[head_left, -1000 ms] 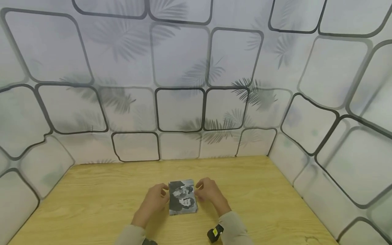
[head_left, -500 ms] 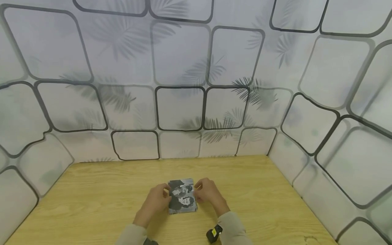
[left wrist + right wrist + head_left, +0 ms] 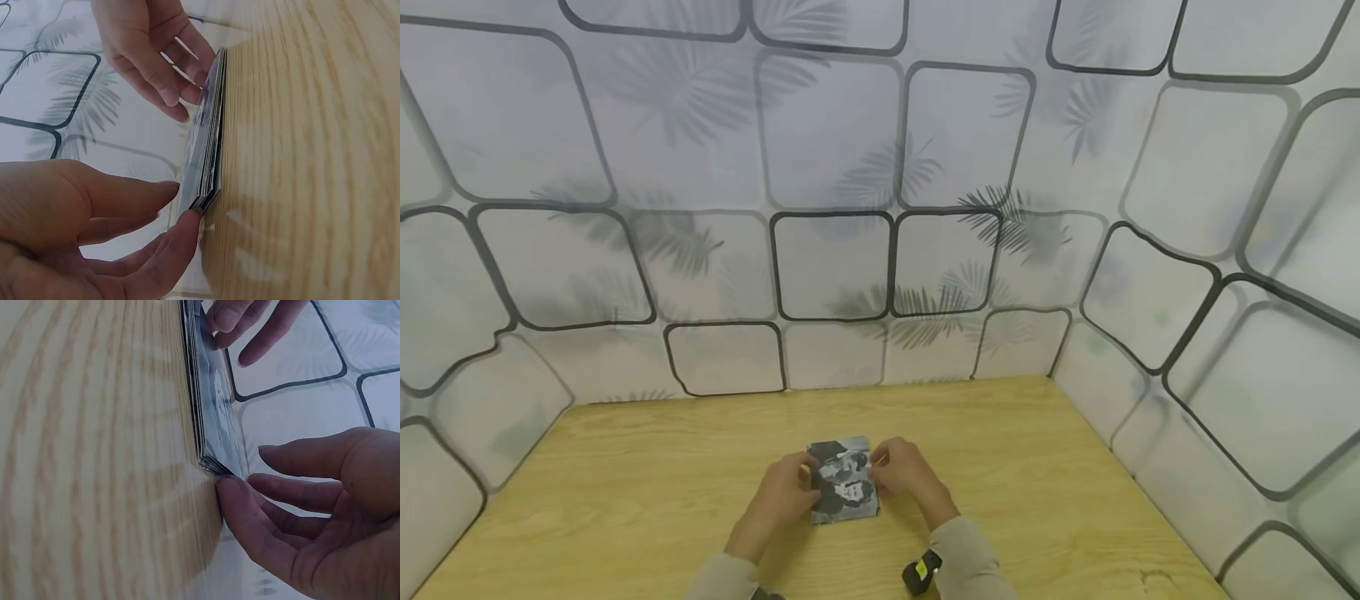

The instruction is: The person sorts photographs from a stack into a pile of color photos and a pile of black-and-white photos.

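A stack of black-and-white picture cards (image 3: 843, 481) lies on the wooden table, its top card showing two people. At its left side is my left hand (image 3: 781, 494); in the left wrist view one fingertip (image 3: 189, 220) touches the stack's edge, while another finger stays just off the top card. My right hand (image 3: 907, 476) is at the opposite side. The right wrist view has one fingertip (image 3: 230, 482) against the edge of the stack (image 3: 215, 403), the other fingers bent loosely and apart from it. Several layered edges show in both wrist views.
The table top (image 3: 647, 475) is light wood grain. Behind it and at both sides stand pale walls (image 3: 835, 267) with dark rounded-square outlines and leaf prints. A black device (image 3: 921, 572) with a yellow mark sits at the right wrist.
The view has shifted slightly. Both hands have stayed at the stack's sides, with the left fingers a little further in over its edge.
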`<state>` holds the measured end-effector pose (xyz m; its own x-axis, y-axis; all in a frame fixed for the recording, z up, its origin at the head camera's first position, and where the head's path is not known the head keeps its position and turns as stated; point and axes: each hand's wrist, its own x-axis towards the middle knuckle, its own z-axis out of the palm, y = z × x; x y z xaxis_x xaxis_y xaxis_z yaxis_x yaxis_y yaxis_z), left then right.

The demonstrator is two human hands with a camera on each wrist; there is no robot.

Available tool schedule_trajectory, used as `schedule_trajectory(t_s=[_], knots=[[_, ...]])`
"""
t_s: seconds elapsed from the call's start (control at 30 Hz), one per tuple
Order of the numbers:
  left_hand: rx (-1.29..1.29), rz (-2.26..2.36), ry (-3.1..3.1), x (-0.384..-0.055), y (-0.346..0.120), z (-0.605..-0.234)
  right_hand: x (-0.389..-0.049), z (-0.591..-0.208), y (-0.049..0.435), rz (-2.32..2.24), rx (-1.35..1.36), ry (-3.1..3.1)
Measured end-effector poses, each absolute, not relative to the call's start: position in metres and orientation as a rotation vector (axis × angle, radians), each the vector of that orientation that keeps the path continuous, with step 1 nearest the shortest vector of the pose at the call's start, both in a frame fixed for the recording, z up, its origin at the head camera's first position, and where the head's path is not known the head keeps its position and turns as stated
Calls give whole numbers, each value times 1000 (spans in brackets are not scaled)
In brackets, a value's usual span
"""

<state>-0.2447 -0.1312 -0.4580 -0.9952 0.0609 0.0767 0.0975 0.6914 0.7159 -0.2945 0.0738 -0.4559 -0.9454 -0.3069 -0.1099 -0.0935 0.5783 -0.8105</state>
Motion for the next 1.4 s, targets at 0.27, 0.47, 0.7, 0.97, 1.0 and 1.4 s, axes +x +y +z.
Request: schedule_trajectory(t_s=[0.27,0.47,0.7,0.97,1.0,1.4], knots=[[-120,-1276,-2824,-246,-133,-458,-294,-456,73,-1322,-313,2550],[-121,-1330,-2818,-247,-135,-461,-295,-458,72,-1320,-324,2558],[-75,-1347,-2820,-249,-138,-463,-294,-458,72,-1303,-338,2556],[-31,-1370,-2813,-249,-146,-455,-295,-457,71,-1250,-357,2598],[-29,-1382,-2813,-249,-147,-454,-295,-457,71,-1243,-363,2603],[-42,-1596,-2751,-250,-146,-449,-297,-455,71,-1262,-438,2630]])
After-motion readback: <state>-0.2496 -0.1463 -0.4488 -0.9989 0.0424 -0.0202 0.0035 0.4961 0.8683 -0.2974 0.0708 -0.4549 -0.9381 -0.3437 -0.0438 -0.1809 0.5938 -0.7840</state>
